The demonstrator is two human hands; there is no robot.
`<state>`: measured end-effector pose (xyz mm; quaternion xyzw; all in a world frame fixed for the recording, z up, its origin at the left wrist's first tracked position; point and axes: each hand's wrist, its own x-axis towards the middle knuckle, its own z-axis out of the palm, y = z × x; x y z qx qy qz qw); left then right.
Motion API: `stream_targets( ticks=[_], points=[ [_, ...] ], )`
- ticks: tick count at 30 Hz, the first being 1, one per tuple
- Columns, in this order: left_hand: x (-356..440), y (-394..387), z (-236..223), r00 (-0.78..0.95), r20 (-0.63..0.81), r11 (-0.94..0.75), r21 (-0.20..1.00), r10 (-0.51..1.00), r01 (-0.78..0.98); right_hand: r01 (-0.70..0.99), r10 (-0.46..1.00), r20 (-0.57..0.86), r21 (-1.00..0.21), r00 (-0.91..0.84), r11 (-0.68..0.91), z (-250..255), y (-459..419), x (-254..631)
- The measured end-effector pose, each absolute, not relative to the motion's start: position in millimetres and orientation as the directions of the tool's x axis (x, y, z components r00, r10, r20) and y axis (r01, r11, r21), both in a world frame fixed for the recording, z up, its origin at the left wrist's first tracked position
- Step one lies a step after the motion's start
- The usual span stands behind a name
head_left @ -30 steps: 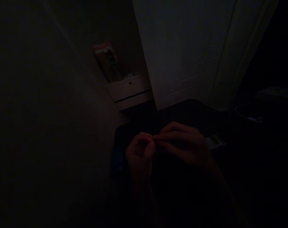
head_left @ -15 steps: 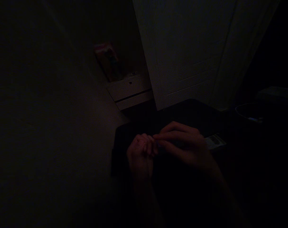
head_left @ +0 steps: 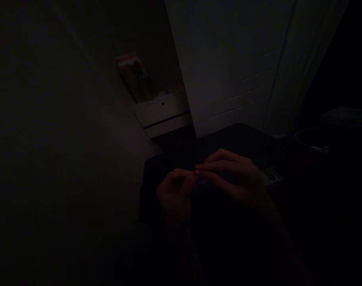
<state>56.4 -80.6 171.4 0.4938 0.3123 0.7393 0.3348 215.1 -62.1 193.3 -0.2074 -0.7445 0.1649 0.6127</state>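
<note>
you are holding your left hand (head_left: 175,192) and right hand (head_left: 244,178) together at the fingertips, over a dark tabletop (head_left: 243,139). your right thumb and fingers are pinching a small object (head_left: 198,172) showing a red glint; poor light is hiding its kind. your left fingers and thumb are curling at its left side; whether they are gripping it cannot be told. a pale flat item (head_left: 271,176) is lying near your right wrist. beyond, a package (head_left: 134,77) is standing on a drawer unit (head_left: 165,113).
</note>
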Motion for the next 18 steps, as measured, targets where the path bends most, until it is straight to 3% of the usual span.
stream_targets(
  ticks=[8, 18],
  points=[
    [56.8, -78.8, 173.1, -0.275, 0.577, -0.636, 0.735, 0.769, -0.237, 0.102, 0.51, 0.846, -0.499, -0.157, 0.86, 194.0, -62.4, 215.3],
    [59.7, -75.4, 170.4, -0.34, 0.518, -0.609, 0.747, 0.785, -0.268, 0.075, 0.495, 0.85, -0.49, -0.181, 0.869, 196.2, -64.4, 213.6]
  ],
)
